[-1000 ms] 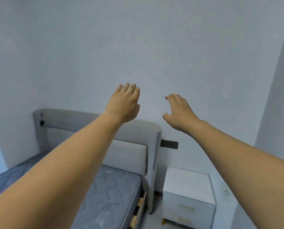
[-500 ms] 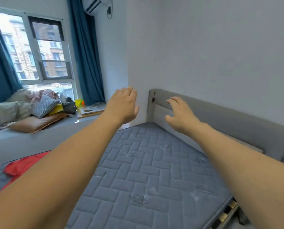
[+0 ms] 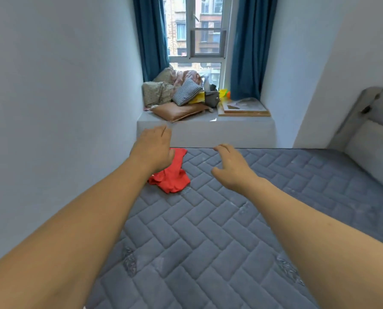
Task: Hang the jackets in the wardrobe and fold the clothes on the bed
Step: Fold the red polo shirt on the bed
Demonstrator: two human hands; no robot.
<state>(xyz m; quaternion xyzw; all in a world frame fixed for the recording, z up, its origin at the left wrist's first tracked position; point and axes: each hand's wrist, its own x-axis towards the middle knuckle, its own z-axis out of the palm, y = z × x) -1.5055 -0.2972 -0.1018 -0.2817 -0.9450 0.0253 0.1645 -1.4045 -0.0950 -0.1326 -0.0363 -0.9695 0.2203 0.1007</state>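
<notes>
A crumpled red garment lies on the grey quilted mattress near its far left corner, by the wall. My left hand is stretched out above it, fingers relaxed, holding nothing; it hides part of the red cloth. My right hand hovers over the mattress to the right of the garment, fingers loosely bent and empty. No jackets or wardrobe are in view.
Beyond the bed a window ledge carries pillows, bundled fabric, a checked cushion and flat boards. Blue curtains frame the window. The padded headboard stands at the right; a white wall runs along the left.
The view has swung left from the headboard and nightstand to the window end of the bed. The red garment is now under my left hand. Both arms stay outstretched and empty.
</notes>
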